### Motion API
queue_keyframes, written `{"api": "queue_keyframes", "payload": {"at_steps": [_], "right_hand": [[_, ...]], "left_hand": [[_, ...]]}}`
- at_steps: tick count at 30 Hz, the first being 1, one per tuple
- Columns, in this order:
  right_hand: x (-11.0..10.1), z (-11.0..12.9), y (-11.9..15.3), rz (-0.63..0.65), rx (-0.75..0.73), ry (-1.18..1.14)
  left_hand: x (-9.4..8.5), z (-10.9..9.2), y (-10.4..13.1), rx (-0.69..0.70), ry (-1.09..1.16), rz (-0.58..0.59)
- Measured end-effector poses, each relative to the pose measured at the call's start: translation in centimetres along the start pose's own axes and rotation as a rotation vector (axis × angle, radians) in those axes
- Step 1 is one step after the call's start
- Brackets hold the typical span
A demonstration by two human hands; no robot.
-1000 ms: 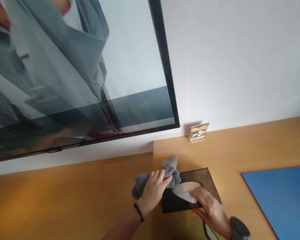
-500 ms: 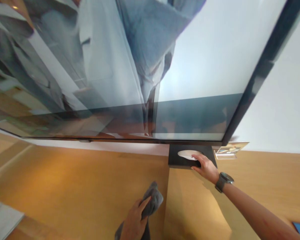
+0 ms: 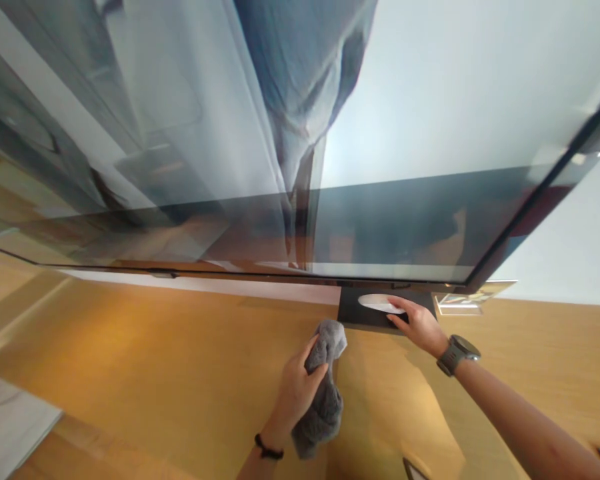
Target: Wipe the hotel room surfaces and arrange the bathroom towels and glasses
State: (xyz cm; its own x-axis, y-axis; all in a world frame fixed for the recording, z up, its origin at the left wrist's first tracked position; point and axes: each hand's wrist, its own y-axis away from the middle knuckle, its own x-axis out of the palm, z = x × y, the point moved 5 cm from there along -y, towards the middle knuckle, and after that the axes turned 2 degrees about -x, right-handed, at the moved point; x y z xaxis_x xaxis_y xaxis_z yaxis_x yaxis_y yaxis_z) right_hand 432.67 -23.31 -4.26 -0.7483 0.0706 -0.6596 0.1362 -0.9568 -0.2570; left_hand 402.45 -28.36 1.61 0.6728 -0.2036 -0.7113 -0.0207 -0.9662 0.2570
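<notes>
My left hand (image 3: 300, 387) is closed around a crumpled grey cloth (image 3: 325, 393), which hangs down below the fingers over the wooden surface. My right hand (image 3: 420, 327), with a dark watch on its wrist, grips the near edge of a black tissue box (image 3: 353, 310). Its fingers reach into the oval opening beside a white tissue (image 3: 377, 302), and the thumb lies at the front side. The box stands under the lower right corner of a large screen (image 3: 395, 220), partly hidden by it.
Just right of the box, a clear stand with a card (image 3: 465, 300) stands against the wall. The screen's lower edge hangs low over the wooden surface (image 3: 180, 360). A white marbled slab (image 3: 15, 420) lies at lower left.
My left hand has moved up and to the right with the grey cloth, closer to the tissue box. My right hand stays at the box. The view has shifted slightly.
</notes>
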Motion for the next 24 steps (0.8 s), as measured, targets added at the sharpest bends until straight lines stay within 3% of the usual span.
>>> {"api": "queue_keyframes", "payload": {"at_steps": [3, 7, 11, 15, 17, 19, 21, 24], "right_hand": [[-0.6, -0.3, -0.7, -0.053, 0.074, 0.007], [-0.8, -0.9, -1.5, -0.116, 0.159, 0.045], [-0.3, -1.3, -1.9, -0.171, 0.196, 0.076], [-0.5, -1.6, -1.5, -0.216, 0.244, 0.076], [-1.1, -1.7, -0.8, -0.246, 0.266, 0.069], [-2.1, -1.5, 0.4, -0.287, 0.283, 0.067], [-2.9, -1.1, 2.0, -0.323, 0.283, 0.072], [-3.8, -0.1, 4.8, -0.337, 0.210, 0.111]], "left_hand": [[0.3, -0.5, -2.4, -0.065, 0.074, -0.080], [3.4, -0.4, -5.4, -0.138, 0.277, -0.088], [5.7, 0.4, -6.0, -0.158, 0.428, -0.109], [3.4, 2.4, -5.1, -0.249, 0.462, -0.167], [1.8, 3.2, -4.4, -0.298, 0.356, -0.221], [1.6, 3.0, -3.3, -0.276, 0.171, -0.236], [3.9, 1.8, -2.0, -0.176, -0.040, -0.173], [10.6, -1.4, 0.4, 0.023, -0.335, 0.019]]}}
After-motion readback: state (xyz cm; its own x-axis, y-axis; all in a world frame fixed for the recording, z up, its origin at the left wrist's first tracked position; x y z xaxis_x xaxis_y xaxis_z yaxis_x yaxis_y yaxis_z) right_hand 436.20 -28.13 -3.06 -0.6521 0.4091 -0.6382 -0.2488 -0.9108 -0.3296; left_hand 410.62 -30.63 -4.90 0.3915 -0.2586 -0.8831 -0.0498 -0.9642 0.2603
